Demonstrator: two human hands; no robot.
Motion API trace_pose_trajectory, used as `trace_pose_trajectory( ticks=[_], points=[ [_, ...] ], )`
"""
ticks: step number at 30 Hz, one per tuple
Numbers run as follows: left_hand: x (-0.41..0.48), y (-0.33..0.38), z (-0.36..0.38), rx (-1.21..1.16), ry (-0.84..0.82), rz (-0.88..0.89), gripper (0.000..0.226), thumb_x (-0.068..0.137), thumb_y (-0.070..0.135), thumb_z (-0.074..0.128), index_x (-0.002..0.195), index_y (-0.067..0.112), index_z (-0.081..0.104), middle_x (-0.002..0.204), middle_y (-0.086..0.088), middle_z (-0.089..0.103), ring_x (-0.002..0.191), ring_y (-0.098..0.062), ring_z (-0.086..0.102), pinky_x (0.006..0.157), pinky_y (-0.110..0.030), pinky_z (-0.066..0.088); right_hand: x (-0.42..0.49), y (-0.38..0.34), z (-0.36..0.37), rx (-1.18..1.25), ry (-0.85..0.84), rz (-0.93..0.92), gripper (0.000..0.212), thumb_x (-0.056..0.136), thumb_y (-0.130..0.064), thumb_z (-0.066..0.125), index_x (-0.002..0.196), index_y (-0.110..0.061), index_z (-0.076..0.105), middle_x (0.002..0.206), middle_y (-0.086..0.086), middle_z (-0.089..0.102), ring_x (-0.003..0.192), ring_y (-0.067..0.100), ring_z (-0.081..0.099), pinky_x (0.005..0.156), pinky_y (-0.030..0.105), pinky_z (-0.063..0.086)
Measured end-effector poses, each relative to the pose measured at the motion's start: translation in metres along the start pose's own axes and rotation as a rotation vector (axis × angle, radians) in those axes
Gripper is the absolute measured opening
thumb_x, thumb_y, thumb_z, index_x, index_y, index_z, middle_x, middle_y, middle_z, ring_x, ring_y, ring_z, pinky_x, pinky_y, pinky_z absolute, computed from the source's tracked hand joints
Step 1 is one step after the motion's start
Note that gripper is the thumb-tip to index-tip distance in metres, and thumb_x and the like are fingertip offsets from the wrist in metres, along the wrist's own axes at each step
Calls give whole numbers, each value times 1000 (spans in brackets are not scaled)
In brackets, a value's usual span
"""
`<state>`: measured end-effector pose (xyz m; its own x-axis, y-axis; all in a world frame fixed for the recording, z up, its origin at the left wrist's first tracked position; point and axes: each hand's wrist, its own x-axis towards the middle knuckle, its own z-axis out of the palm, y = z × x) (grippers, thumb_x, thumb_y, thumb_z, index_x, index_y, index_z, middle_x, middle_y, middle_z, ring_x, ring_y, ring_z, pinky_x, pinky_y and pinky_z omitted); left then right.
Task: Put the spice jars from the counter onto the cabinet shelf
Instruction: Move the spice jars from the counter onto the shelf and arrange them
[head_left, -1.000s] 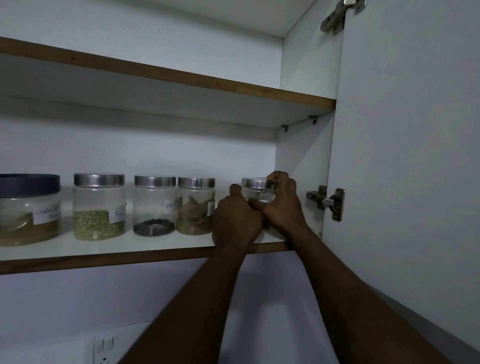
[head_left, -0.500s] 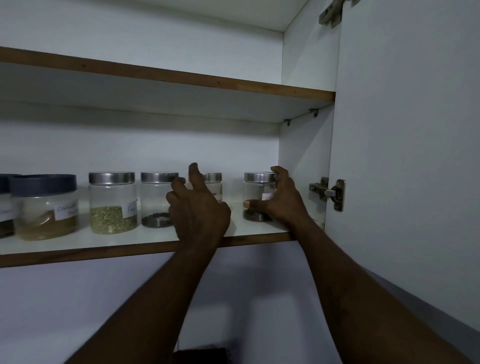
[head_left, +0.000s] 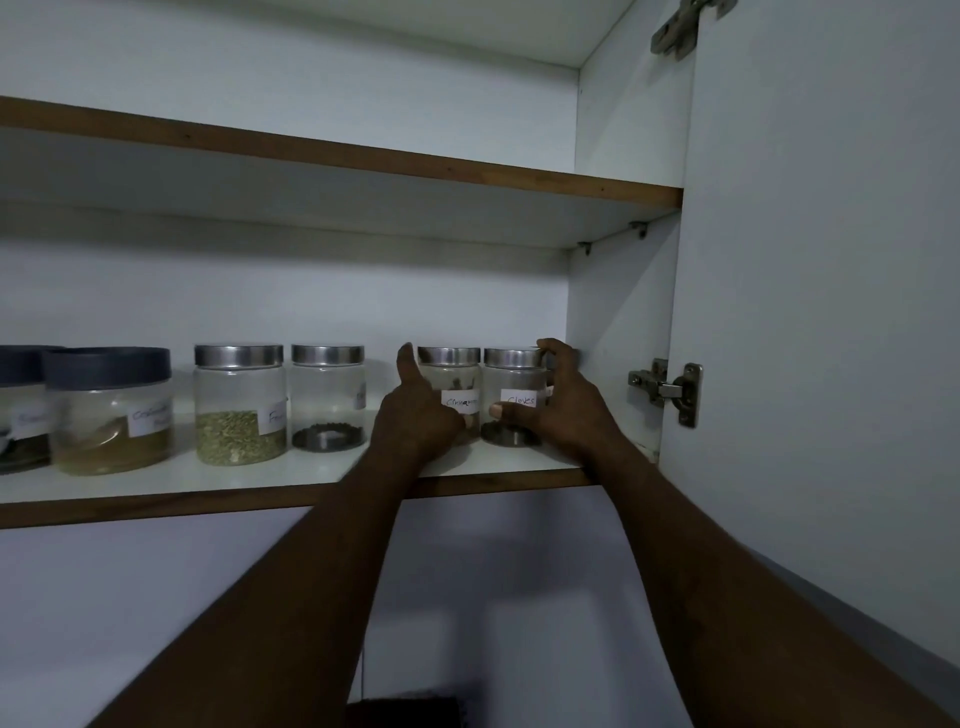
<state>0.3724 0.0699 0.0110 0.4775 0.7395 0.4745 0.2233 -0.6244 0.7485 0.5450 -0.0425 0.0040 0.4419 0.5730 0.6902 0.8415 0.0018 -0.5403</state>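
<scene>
The person is working at the lower cabinet shelf (head_left: 156, 480), both arms reaching up from below. The right hand (head_left: 558, 402) is wrapping the cloves jar (head_left: 514, 397), thumb across the front just under its paper label and fingers curling round the far side near the steel lid, so this grip is holding the jar as it stands on the shelf, close to the cabinet's right wall. The left hand (head_left: 418, 415) is resting against the cinnamon jar (head_left: 451, 395) just beside it; the thumb is pointing up alongside the lid and the fingers are hidden behind the hand, so whether that grip is really closing on the glass cannot be told. The two jars are standing upright and seem to be touching or nearly so.

The step in hand looks like squaring up these last two jars in the row. To do it well, the person would be wise to keep each base flat on the board and slide rather than lift, turning the labels forward as the others mostly show theirs. The cloves jar has little room to the right, so any nudging should go leftward, toward the gap before the dark-seed jar (head_left: 328, 397). The fennel jar (head_left: 240, 402) and the blue-lidded jar (head_left: 109, 410) are standing well clear. Releasing one hand at a time would guard against tipping. The tabletop below is out of view, so whether more jars are waiting cannot be told.
</scene>
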Motion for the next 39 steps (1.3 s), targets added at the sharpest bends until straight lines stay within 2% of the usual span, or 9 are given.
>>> trace_pose_trajectory(
  ticks=[4,10,15,19,22,24,30,36,39],
  points=[
    [-1,0,-1,17,-34,13,114,78,20,82,158,24,2,124,-13,65,108,-30,64,94,-40,53,1,-1,2,-57,13,-14,102,64,-63,89,141,-36,28,139,1,59,115,20,62,91,36,56],
    [3,0,-5,17,-104,-50,105,90,14,70,160,21,-8,138,-17,57,121,-33,58,105,-43,48,3,1,4,-95,-8,0,110,64,-60,90,146,-32,23,140,5,59,117,24,62,89,35,55],
    [-4,0,-12,9,-49,-77,78,89,13,66,154,12,24,136,-14,58,123,-31,57,99,-39,51,4,1,2,-45,-26,39,132,59,-64,90,159,-34,9,155,6,49,132,29,54,106,43,48],
    [-28,-7,-19,55,249,35,46,79,19,74,121,8,57,118,-11,63,108,-27,62,76,-30,48,-3,-2,-1,-5,59,11,133,54,-81,81,159,-38,11,156,4,45,133,26,53,105,50,50],
    [-39,-22,-43,256,562,153,56,73,20,78,122,14,52,121,-12,52,107,-30,55,76,-32,48,-6,-5,1,-70,182,-47,121,60,-85,74,157,-39,18,156,3,42,133,24,51,104,50,50],
    [-39,-31,-63,438,648,178,68,72,25,81,130,17,46,130,-14,44,112,-33,52,79,-40,53,-7,-7,1,-135,249,-76,115,63,-86,70,155,-36,23,154,1,41,133,23,48,103,49,49],
    [-22,-37,-91,664,424,70,87,74,62,77,142,25,39,151,-13,26,130,-39,44,84,-48,55,-10,-14,6,-323,274,-156,97,72,-82,63,150,-34,31,144,3,47,128,27,46,98,54,50],
    [-9,-35,-76,447,375,54,85,69,54,85,131,21,36,136,-16,40,113,-43,57,82,-50,57,-9,-10,6,-237,213,-54,101,71,-72,77,151,-34,29,150,2,40,130,27,46,101,51,50],
    [-1,-43,-72,280,313,131,86,69,43,88,134,24,35,130,-15,47,104,-38,62,78,-39,53,-6,-6,6,-150,146,-32,107,69,-59,87,153,-32,26,152,3,41,130,27,54,103,50,51]
  ],
)
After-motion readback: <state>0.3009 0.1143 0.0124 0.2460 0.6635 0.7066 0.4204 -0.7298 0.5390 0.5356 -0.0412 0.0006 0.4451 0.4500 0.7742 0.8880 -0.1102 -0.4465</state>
